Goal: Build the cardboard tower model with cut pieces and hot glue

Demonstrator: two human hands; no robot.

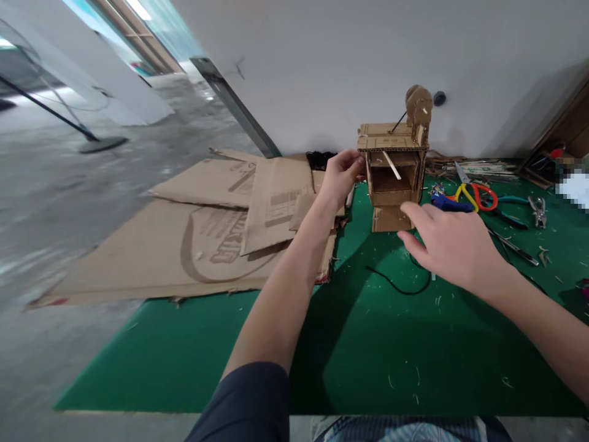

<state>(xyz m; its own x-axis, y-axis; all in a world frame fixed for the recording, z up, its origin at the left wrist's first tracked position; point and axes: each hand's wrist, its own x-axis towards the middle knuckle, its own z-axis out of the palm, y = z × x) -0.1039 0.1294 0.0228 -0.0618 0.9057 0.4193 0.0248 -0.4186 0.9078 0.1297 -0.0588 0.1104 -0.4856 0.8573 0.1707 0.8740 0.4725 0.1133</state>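
A small cardboard box model (391,197) stands upright on the green table, with an open front and rounded cardboard discs (418,105) on top. A thin black rod slants from the discs to the roof. A pale stick (392,166) juts from the front under the roof. My left hand (341,175) grips the model's left side with bent fingers; some fingertips are hidden. In front of the model's lower right, my right hand (453,245) hovers with thumb and forefinger apart, holding nothing visible. A black cord (400,291) curves over the table below it.
Cardboard sheets (221,239) cover the table's left part and overhang its edge. At right lie scissors (473,193), a blue-handled tool (453,204), pliers (538,212) and tweezers (515,245). Thin sticks (483,169) lie by the white wall.
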